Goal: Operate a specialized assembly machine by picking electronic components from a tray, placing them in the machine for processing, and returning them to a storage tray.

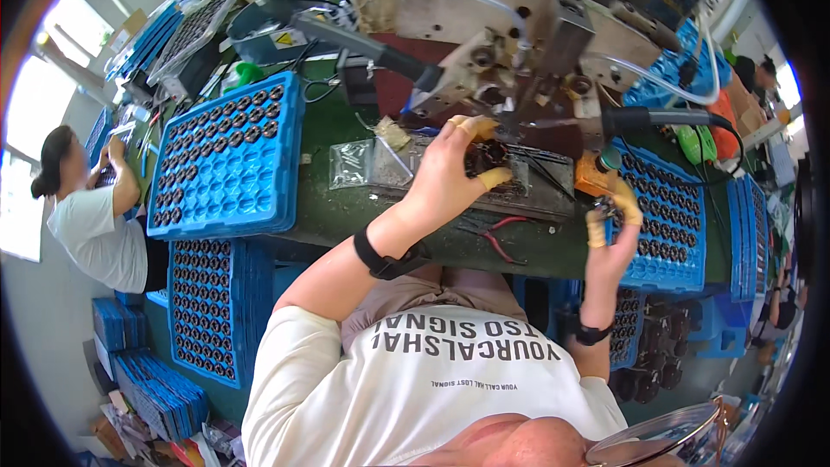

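My left hand (441, 175), with yellow finger covers, is closed around a small dark ring-shaped part (489, 154) under the machine head. Below that hand lies a grey metal base plate (543, 201) with scattered bits on it. Off to the right, my right hand (617, 223) pinches another small dark ring-shaped part (606, 206) between covered fingertips. It is beside the near-left edge of a blue tray (661, 278) filled with rows of such parts. A small orange box (591, 176) stands just above the right hand.
A tilted blue tray (289, 164), partly filled, stands left. Red-handled pliers (496, 244) and a clear plastic bag (349, 166) lie on the green table. Scissors (321, 87) lie farther back. The metal machine (566, 30) with hoses overhangs the work. Another person (104, 216) sits far left.
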The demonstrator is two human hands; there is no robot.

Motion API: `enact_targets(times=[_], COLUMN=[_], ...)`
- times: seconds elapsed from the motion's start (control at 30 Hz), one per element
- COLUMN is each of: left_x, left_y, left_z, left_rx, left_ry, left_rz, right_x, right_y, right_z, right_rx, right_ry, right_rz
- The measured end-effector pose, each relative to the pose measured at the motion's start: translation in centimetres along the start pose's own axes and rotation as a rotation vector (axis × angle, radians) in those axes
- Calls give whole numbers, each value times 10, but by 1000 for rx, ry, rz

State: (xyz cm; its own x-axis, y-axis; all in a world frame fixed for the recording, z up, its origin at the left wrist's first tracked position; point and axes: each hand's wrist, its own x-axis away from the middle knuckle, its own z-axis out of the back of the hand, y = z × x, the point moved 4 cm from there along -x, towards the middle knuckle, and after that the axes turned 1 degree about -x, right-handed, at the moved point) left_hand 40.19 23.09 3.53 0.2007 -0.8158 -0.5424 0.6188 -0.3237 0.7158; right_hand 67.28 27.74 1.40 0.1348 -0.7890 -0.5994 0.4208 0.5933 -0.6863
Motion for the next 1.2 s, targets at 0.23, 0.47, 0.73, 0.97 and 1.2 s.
enact_targets(times=[0.23,0.47,0.73,0.97,1.2], left_x=[15,49,48,41,34], left_y=[9,-35,-158,-175,-243], left_z=[23,200,378,352,379], left_rx=[187,-390,-1018,-915,-1217], left_ry=[-119,-255,-185,-252,-428], left_rz=[-56,341,727,673,315], right_x=[-13,-13,-31,-6,23], right_y=[48,44,89,80,109], right_z=[14,9,40,117,191], right_rx=[235,416,-171,86,7], right_ry=[-151,-349,-259,-25,37], right_rz=[52,-195,-180,-430,-325])
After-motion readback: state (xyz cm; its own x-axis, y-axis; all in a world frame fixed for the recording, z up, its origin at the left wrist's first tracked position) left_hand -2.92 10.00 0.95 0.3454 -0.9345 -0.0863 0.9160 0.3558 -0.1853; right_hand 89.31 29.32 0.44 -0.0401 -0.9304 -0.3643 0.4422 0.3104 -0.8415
